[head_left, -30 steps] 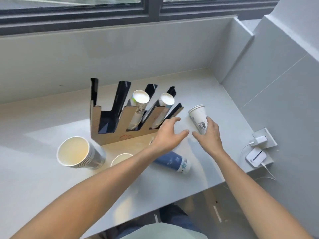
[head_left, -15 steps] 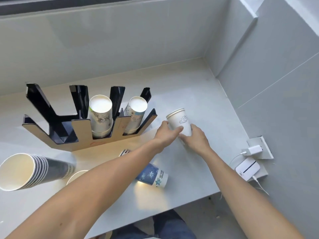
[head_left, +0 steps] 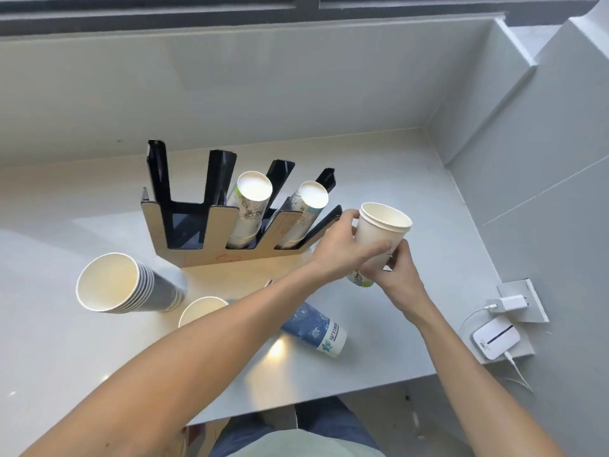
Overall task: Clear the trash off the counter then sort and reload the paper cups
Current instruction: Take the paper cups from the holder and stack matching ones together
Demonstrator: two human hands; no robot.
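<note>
A small stack of white paper cups is held above the counter, mouth up, right of the black and wooden cup holder. My left hand grips its side and my right hand holds its lower end. Two slots of the holder carry white cup stacks; the two left slots are bare. A dark stack of cups lies on its side at the left. A blue cup lies near the front edge. Another cup's rim shows beside my left forearm.
The grey counter ends in a wall corner at the right. Beyond its right edge sit a wall socket with a white charger and a small white device with a cable. A window ledge runs along the back.
Both hands closed on the white cups by the holder's right end and lifted them off the counter, now tilted with the mouth toward me.
</note>
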